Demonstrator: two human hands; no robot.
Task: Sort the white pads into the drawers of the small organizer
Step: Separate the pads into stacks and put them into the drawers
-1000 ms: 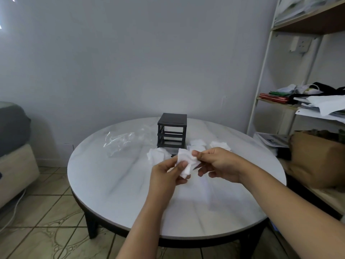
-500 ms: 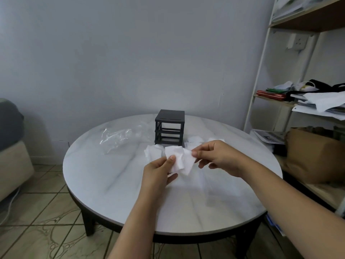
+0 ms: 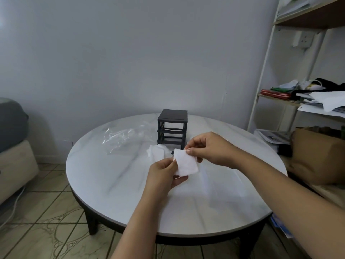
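Here, both hands hold one flat, square white cotton pad (image 3: 186,162) in the air above the round white marble-patterned table (image 3: 115,184). The left hand (image 3: 162,176) pinches the pad's lower left edge between thumb and curled fingers, one fingertip showing beneath the pad. The right hand (image 3: 209,148) pinches the upper right corner between thumb and forefinger, the other fingers curled behind. The pad hangs spread between the two grips, slightly tilted, in front of the small dark grey frame organizer (image 3: 172,128).

The organizer stands upright near the far middle of the table; its open front shows stacked levels, and whether drawers sit inside them cannot be told. Just in front of it, to the left of the held pad, a loose heap of white pads (image 3: 156,151) lies on the tabletop. A crumpled clear plastic bag (image 3: 123,137) lies to the left of the organizer. A white metal shelf unit (image 3: 265,90) with papers and cloth stands at the right, with a brown paper bag (image 3: 317,152) below it.
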